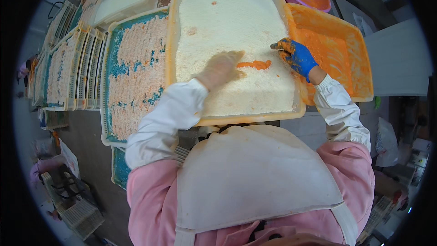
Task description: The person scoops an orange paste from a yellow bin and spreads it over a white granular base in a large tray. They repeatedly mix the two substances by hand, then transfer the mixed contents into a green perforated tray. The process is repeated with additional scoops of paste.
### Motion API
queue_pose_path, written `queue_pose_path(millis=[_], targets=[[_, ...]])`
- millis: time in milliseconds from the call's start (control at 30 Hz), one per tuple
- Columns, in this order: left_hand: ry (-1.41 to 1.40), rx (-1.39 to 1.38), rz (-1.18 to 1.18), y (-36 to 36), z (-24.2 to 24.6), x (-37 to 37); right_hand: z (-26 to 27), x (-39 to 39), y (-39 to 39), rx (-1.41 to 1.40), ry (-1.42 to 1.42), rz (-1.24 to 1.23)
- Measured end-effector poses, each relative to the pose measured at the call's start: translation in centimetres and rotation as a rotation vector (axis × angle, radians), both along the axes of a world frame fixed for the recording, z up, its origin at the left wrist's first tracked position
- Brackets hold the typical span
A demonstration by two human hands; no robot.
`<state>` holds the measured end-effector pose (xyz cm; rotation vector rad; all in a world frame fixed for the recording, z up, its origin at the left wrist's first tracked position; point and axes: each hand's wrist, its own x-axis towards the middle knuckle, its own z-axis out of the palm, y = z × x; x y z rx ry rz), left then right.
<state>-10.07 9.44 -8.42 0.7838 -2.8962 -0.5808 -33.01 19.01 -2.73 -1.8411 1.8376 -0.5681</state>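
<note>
A pale tub (pixel 173 41) holds a broad bed of whitish crumbs (pixel 232 24). Across the crumbs lies a strip coated in wet orange batter (pixel 256 64). My left hand (pixel 222 68), in a thin pale glove and blurred, hovers at the strip's left end with thumb and fingers apart. My right hand (pixel 297 56) wears a blue glove smeared with orange batter. It is above the tub's right side, apart from the strip, its fingers bent; whether anything is between them is hidden. Beside it stands a batter-coated orange tub (pixel 363 54).
On the left, a blue-lined tray (pixel 114 51) carries rows of crumb-coated strips (pixel 136 92). More racked trays (pixel 87 68) stand on edge beyond it. A purple basin (pixel 327 5) with orange batter sits at the back right. Another white tub (pixel 117 13) is at the back left.
</note>
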Motion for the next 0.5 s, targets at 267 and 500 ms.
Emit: queue_pose_path(millis=[267, 500], targets=[[-0.316, 0.526, -0.015, -0.7, -0.7, -1.7, -1.1, -6.5, 5.9, -0.064, -0.166, -0.079], [-0.173, -0.038, 0.054, -1.4, -7.3, -2.3, -2.0, -11.3, 9.1, -0.186, -0.602, -0.322]])
